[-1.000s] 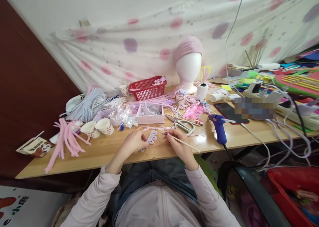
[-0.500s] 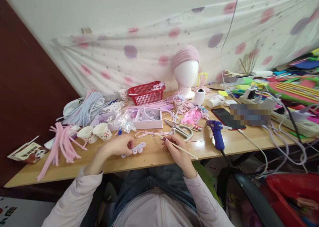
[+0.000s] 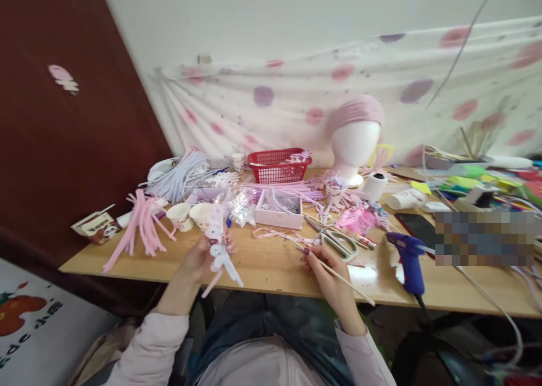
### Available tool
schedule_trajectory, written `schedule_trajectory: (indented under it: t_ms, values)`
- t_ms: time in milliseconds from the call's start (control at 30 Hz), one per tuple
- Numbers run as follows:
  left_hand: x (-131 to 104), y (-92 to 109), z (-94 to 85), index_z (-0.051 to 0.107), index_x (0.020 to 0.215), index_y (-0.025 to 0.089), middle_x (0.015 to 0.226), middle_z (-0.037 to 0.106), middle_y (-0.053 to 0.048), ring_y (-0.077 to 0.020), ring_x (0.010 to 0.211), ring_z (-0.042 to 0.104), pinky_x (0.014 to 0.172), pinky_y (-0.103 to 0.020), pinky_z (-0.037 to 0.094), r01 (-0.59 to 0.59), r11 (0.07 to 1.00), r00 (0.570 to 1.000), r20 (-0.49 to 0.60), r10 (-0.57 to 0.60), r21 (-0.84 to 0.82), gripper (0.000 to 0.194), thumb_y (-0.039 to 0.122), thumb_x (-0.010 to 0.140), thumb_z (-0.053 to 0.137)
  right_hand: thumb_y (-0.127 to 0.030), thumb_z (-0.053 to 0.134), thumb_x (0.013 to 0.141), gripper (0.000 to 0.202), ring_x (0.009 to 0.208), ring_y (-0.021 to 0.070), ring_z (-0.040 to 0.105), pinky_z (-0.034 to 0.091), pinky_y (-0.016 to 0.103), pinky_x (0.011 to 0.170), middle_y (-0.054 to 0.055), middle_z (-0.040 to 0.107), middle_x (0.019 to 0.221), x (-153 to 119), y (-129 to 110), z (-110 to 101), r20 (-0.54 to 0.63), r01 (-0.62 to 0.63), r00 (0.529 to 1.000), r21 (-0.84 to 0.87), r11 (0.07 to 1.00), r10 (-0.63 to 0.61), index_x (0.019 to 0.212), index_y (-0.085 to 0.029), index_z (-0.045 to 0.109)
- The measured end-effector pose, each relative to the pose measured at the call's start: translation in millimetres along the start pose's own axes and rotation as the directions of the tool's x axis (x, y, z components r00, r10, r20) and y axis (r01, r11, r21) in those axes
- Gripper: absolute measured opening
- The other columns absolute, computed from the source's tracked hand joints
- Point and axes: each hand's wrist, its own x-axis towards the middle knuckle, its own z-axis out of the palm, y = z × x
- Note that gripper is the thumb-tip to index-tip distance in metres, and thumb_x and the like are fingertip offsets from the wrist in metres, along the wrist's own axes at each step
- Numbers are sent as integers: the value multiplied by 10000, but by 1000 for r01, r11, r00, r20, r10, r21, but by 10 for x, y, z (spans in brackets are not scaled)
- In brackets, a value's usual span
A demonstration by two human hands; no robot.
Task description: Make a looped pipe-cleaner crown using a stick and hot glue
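Note:
Raised above the table's front edge, my left hand (image 3: 199, 259) is closed on a pale fuzzy craft piece (image 3: 220, 253) with curled loops and hanging strips, one of them pink. Farther right, my right hand (image 3: 332, 273) pinches a thin light stick (image 3: 353, 285), its tip pointing left over the wood. Just behind that hand lie the scissors (image 3: 344, 250) with pale green handles. A thin pink ribbon (image 3: 271, 232) rests on the table between the hands. To the right of my right hand stands a purple glue gun (image 3: 410, 264).
Two paper cups (image 3: 180, 216) and pink fuzzy strips (image 3: 141, 228) are at the left. Behind are a white box (image 3: 279, 219), a red basket (image 3: 279, 174) and a white foam head (image 3: 353, 149). A dark phone (image 3: 417, 231) lies at the right, near cables.
My left hand has lifted off the table and now holds up the craft piece. My right hand keeps the stick. The view has swung left.

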Motion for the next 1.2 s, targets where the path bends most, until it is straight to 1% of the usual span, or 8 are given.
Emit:
schedule_trajectory:
  t_ms: [133, 367, 533, 633, 733, 867, 967, 1200]
  values:
    - [7, -160, 164, 414, 637, 231, 600, 390, 61, -96, 509, 338, 516, -279, 375, 50, 975, 999, 12, -49, -215, 492, 468, 516, 828, -552, 668, 866, 381, 589, 195, 627, 489, 301, 553, 50, 699, 677, -27, 16, 12, -49, 12, 999, -27, 1000, -13, 814, -177, 702]
    - [-20, -376, 211, 499, 615, 198, 576, 420, 57, -93, 509, 422, 533, -276, 413, 162, 891, 987, 88, -137, -425, 458, 376, 502, 906, -467, 644, 900, 297, 789, 229, 644, 488, 354, 721, 81, 715, 927, -192, -24, -91, -323, 1, 943, -238, 971, -80, 1016, -200, 700]
    - [-2, -594, 160, 582, 635, 177, 609, 520, 36, -93, 545, 475, 555, -243, 413, 204, 851, 979, 122, -165, -484, 431, 383, 526, 944, -335, 599, 939, 171, 803, 227, 671, 501, 339, 697, 76, 718, 958, 50, -112, -255, -111, 202, 942, -565, 800, -316, 994, -233, 725]
    - [18, -613, 177, 666, 686, 169, 651, 587, 10, -106, 602, 521, 591, -236, 426, 230, 853, 973, 81, -218, -468, 318, 331, 592, 923, -287, 529, 964, 239, 819, 235, 683, 506, 343, 671, 83, 712, 995, 284, -57, -332, 48, 263, 950, -659, 705, -310, 1096, -243, 723]
    - [69, -542, 268, 702, 696, 173, 701, 641, 2, -106, 644, 538, 606, -225, 442, 210, 888, 960, -84, -266, -409, 217, 251, 628, 893, -296, 456, 959, 350, 797, 257, 689, 504, 380, 665, 103, 722, 1023, 430, 15, -418, 112, 237, 967, -715, 658, -227, 1194, -229, 706]
    - [193, -493, 408, 669, 711, 190, 730, 682, 14, -116, 626, 579, 624, -264, 505, 152, 924, 916, -303, -265, -350, 196, 189, 661, 858, -462, 608, 889, 275, 820, 275, 693, 503, 384, 694, 78, 756, 957, 369, -135, -438, -148, 13, 976, -685, 728, -158, 999, -256, 754]
    - [255, -522, 470, 647, 705, 184, 718, 701, -1, -131, 606, 611, 576, -265, 524, 165, 937, 902, -337, -269, -307, 224, 204, 662, 866, -444, 721, 850, 188, 796, 247, 679, 510, 343, 694, 37, 745, 884, 257, -423, -241, -320, -105, 946, -454, 885, -52, 952, -287, 739]
    - [265, -486, 636, 624, 640, 186, 626, 660, 7, -119, 563, 581, 533, -225, 494, 281, 953, 861, -409, -304, -117, 235, 187, 599, 855, -314, 713, 898, 116, 581, 159, 538, 442, 285, 535, 11, 583, 685, 338, -598, 299, 71, -53, 995, -226, 973, 70, 993, -278, 768]
